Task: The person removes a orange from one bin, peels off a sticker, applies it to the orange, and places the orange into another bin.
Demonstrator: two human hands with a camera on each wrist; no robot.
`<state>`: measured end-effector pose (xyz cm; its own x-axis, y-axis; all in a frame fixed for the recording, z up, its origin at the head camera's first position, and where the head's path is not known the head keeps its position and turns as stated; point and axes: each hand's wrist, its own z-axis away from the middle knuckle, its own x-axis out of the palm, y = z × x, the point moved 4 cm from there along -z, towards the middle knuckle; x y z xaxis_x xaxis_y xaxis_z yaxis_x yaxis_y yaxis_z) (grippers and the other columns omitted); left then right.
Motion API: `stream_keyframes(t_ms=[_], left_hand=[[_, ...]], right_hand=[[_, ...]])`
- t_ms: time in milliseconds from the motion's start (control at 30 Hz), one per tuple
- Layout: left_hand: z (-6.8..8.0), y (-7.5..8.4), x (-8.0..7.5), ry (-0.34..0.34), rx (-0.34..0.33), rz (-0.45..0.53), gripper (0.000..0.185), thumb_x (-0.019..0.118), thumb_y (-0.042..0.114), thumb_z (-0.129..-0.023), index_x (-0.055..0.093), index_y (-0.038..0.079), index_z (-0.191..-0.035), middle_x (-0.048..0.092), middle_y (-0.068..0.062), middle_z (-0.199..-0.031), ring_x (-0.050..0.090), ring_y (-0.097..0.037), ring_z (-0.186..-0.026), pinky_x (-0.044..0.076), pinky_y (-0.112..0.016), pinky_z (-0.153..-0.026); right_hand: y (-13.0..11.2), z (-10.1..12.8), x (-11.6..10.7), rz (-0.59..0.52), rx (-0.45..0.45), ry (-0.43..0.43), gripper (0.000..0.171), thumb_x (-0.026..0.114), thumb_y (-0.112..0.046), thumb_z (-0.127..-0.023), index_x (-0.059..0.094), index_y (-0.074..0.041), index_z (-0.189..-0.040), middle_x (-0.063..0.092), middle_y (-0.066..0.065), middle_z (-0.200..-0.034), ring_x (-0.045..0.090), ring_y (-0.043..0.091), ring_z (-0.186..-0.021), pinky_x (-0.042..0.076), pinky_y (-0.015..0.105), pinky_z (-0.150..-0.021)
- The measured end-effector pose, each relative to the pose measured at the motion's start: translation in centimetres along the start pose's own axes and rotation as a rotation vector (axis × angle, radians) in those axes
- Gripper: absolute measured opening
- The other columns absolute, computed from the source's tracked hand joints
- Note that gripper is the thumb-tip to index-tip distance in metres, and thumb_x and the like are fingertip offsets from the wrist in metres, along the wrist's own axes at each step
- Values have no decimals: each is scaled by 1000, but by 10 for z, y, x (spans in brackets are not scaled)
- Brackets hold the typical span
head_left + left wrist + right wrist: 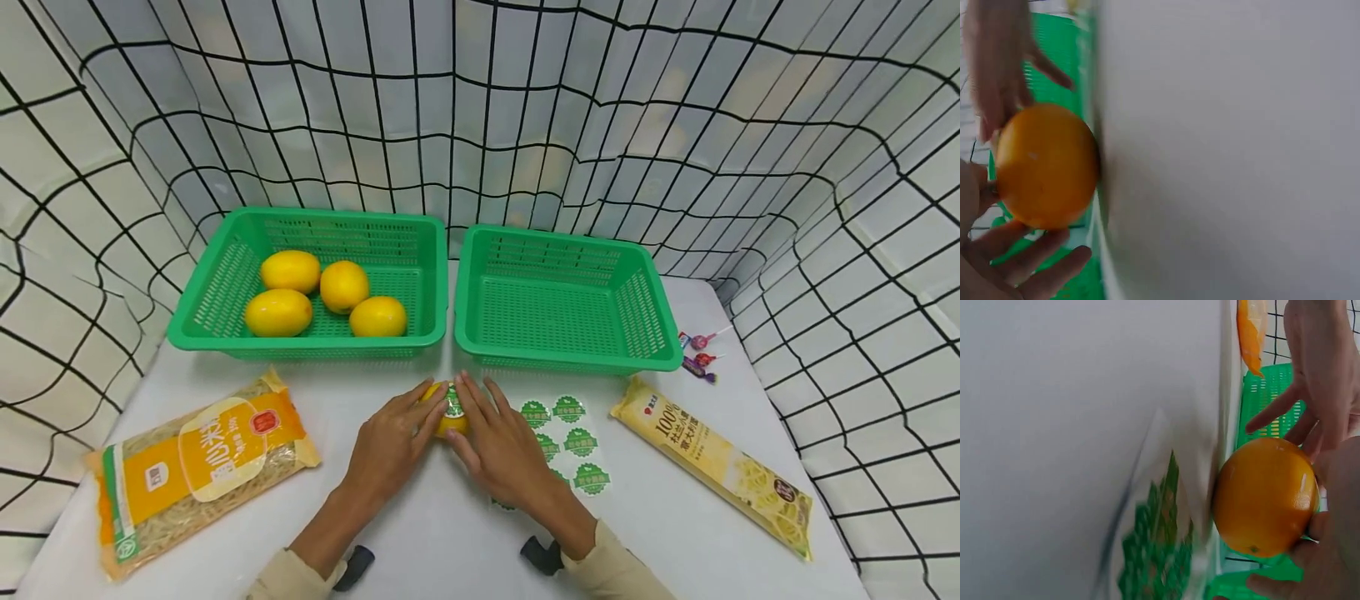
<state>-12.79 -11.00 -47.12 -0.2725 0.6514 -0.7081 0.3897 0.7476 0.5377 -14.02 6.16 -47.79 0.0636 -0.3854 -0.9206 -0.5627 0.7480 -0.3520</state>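
An orange with a round green sticker on its top rests on the white table between both hands. My left hand touches the orange from the left, its fingers fairly straight, with fingertips by the sticker. From the right, my right hand lays extended fingers against the orange beside the sticker, its thumb low on the near side. In the left wrist view the orange shows between the hands; the right wrist view shows the orange too. A sheet of green round stickers lies partly under my right hand.
Several yellow-orange fruits lie in the left green basket; another green basket stands right of it. A grain bag lies left, a pasta packet right, small candies by the right basket. Black netting surrounds the table.
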Motion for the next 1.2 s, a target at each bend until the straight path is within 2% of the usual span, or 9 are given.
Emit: stream_keyframes(t_ms=[167,267,400,500,700,833,1000,1100,1200], left_hand=[[-6,-13,6,-58,-315,413,32,73,31,-103,77,15,-131,71,-8,-135,67,-30,-124,60,-49,-96],[-5,-20,9,-131,-501,590,36,74,34,-102,73,15,-133,68,-5,-137,61,-27,-128,55,-43,-103],[-5,-25,11,-207,-635,736,47,75,33,-102,56,11,-140,62,-8,-142,54,-26,-132,49,-34,-103],[-7,-27,10,-230,-655,801,51,73,30,-103,47,9,-142,58,-13,-145,50,-28,-136,47,-32,-103],[-6,-32,6,-273,-701,842,53,73,32,-103,47,9,-142,54,-14,-149,45,-29,-143,48,-35,-107],[-3,-34,6,-302,-697,854,53,74,32,-102,48,8,-142,54,-15,-150,45,-32,-145,47,-36,-110],[-5,-31,10,-341,-684,885,56,74,31,-101,48,7,-144,59,-17,-147,54,-32,-140,50,-28,-104],[-13,-26,15,-373,-667,908,56,72,33,-103,48,7,-147,62,-17,-144,59,-29,-134,53,-30,-101],[-27,-21,20,-380,-631,924,53,65,35,-107,50,6,-149,64,-17,-142,63,-29,-128,57,-37,-101]], right_hand=[[6,-11,1,-220,8,102,51,39,-34,-117,42,-11,-163,45,5,-167,46,31,-151,43,51,-120],[10,-14,4,-289,12,106,48,40,-31,-117,45,-16,-162,46,3,-166,46,30,-151,41,51,-121],[14,-15,9,-338,10,71,49,43,-32,-117,42,-23,-164,39,2,-170,40,30,-155,43,56,-119],[16,-16,11,-358,5,60,48,46,-37,-115,45,-29,-163,37,-1,-171,39,29,-156,44,60,-116],[14,-20,12,-373,34,21,48,51,-49,-111,49,-38,-159,42,-4,-168,41,28,-154,47,63,-111],[11,-21,2,-349,36,-72,57,61,-48,-107,46,-39,-161,49,2,-163,48,28,-148,53,60,-103],[12,-27,-10,-266,6,-151,74,82,-45,-94,48,-35,-159,61,3,-149,61,25,-132,58,49,-94],[17,-26,-19,-233,44,-174,74,87,-44,-87,55,-31,-153,65,4,-142,67,22,-118,59,43,-86],[21,-20,-43,-234,75,-227,76,89,-42,-82,56,-28,-149,64,4,-138,66,19,-108,57,38,-81]])
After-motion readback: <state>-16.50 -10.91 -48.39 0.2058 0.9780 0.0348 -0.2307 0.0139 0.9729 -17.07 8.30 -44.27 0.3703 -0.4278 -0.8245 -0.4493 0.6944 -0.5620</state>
